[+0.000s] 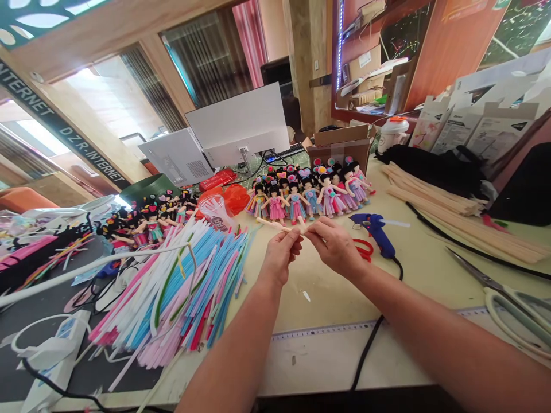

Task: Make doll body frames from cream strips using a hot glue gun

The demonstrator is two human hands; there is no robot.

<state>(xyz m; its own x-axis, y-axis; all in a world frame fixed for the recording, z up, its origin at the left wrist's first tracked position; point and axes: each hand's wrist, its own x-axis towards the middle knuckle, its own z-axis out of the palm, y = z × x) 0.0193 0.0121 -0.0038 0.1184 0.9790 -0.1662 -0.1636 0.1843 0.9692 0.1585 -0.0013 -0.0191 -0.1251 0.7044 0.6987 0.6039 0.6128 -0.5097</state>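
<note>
Both hands meet over the middle of the table, pinching a beige pipe cleaner (pixel 272 223). My left hand (pixel 280 253) has thumb and fingers closed on it, and one end sticks out to the left. Close beside, my right hand (pixel 334 245) is closed on the same piece, with a short pale bit showing above the fingertips. Just beyond stand rows of small pipe-cleaner dolls (pixel 297 203) in colourful dresses with black hair. A blue glue gun (pixel 379 234) lies right of my right hand, near a red ring-shaped item (pixel 363 250) partly hidden by it.
Left is a large heap of coloured pipe cleaners (pixel 185 287), with more dolls (pixel 150 221) behind. At right lie beige pipe cleaners (pixel 469 218) and large scissors (pixel 503 292). A ruler strip (pixel 322 331) runs along the front. A cardboard box (pixel 340 143) and monitor (pixel 241 123) stand behind.
</note>
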